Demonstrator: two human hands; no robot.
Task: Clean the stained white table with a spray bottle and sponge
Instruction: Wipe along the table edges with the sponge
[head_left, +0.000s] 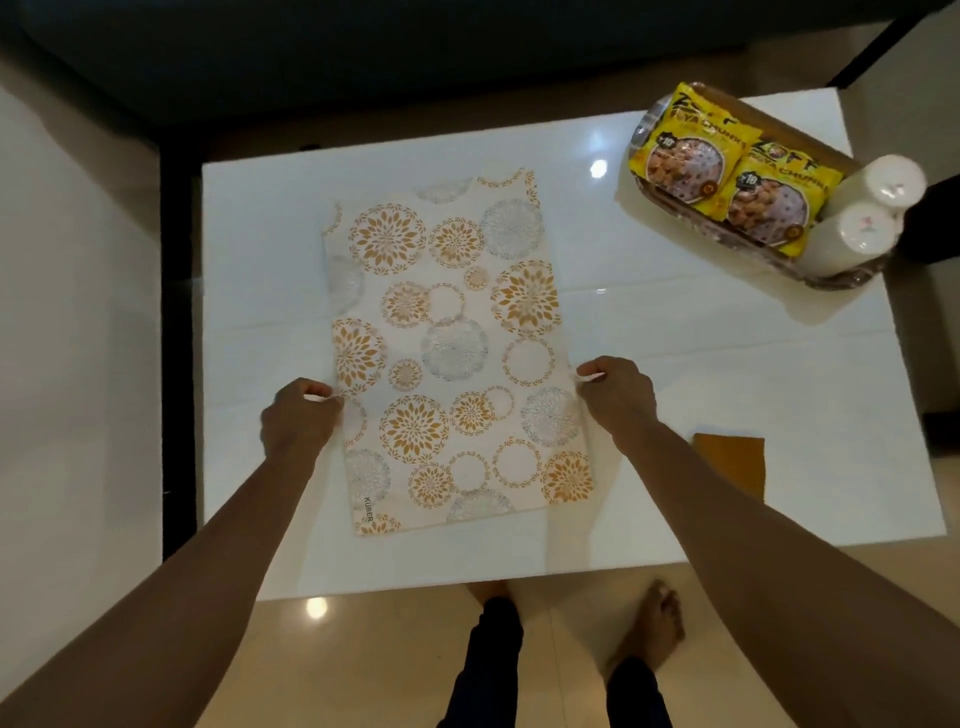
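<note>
A glossy white table (675, 343) fills the middle of the head view. A white mat (452, 353) printed with gold and grey flower circles lies flat on it, running away from me. My left hand (301, 415) pinches the mat's left edge. On the opposite side, my right hand (618, 395) pinches its right edge. An orange-brown flat sponge or cloth (737, 462) lies on the table near the front right, partly hidden by my right forearm. No spray bottle is in view.
At the table's back right stands a brown tray (831, 275) with two yellow snack packets (727, 176) and two white bottles (862, 218). A dark sofa (363, 62) sits beyond the table. My bare feet (654, 629) stand on the tiled floor in front.
</note>
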